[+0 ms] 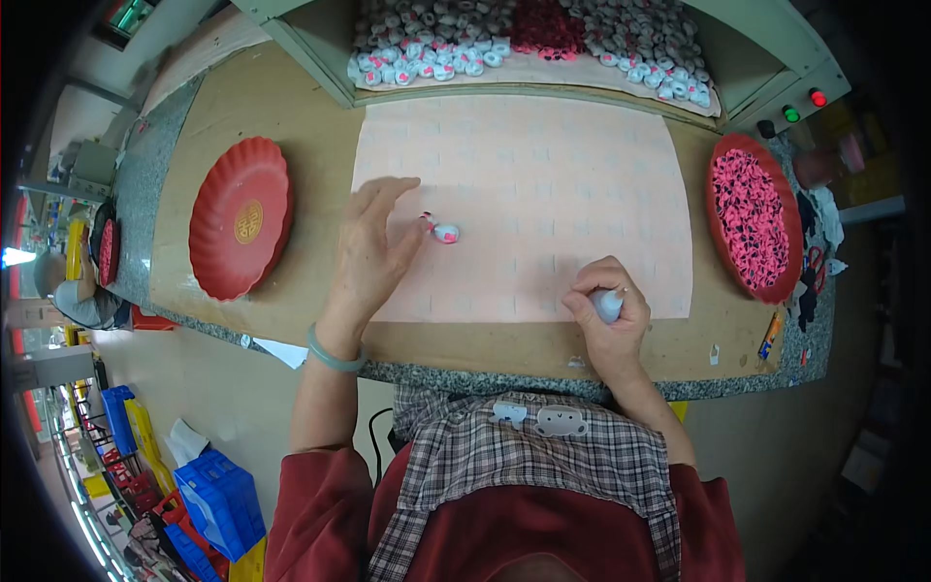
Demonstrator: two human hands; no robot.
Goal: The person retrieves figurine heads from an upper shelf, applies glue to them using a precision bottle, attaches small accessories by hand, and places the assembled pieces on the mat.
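My left hand (371,244) is over the left part of a pale pink sheet, its thumb and index finger spread apart. Next to the thumb tip lies a small white piece with pink marks (446,234). A tiny pink-and-black bit (427,217) is right at that thumb tip; whether the two touch I cannot tell. Near the front edge of the sheet, my right hand (621,325) is closed around a small pale-blue squeeze bottle (608,306), mostly hidden by the fingers. The pale pink sheet (582,194) bears faint rows of short marks.
A red scalloped dish (267,175) stands at the left; another red dish (720,209) at the right holds many pink-and-black bits. Behind the sheet, a greenish cabinet (320,58) holds rows of white pieces (427,63). An orange tube (771,335) lies near the right edge.
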